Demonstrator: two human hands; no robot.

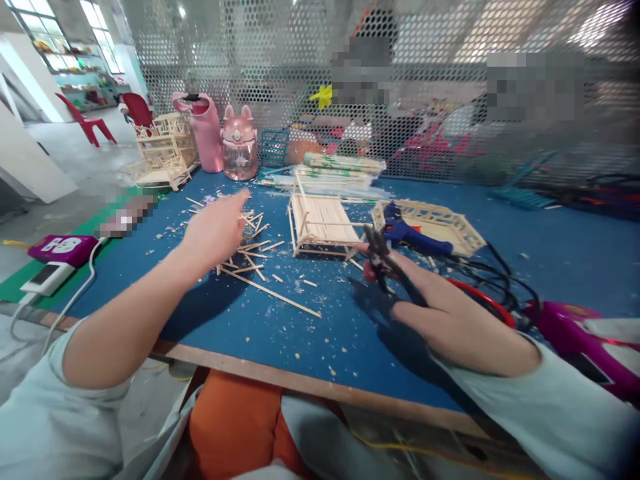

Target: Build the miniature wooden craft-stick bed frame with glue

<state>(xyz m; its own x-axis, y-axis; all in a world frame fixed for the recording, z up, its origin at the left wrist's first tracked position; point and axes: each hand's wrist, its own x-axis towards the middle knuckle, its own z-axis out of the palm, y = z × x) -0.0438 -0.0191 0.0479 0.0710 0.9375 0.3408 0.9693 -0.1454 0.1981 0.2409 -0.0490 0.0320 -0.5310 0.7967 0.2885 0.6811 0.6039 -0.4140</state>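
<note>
My left hand hovers over a loose pile of thin wooden sticks, index finger stretched out. Its other fingers bend down, partly hidden behind the hand, and no held stick shows. In my right hand is a pair of black-handled pliers, its head pointing away from me. Just beyond the pliers stands a small bed-like frame built of wooden sticks, with a slatted top and corner posts. A blue glue gun lies across a shallow stick-built tray on the right.
Bundled sticks in plastic wrap lie at the back. A pink bottle, a clear-bodied pink bottle and a stick-built shelf model stand far left. Black cables and a purple power strip are at right. Scraps litter the blue tabletop.
</note>
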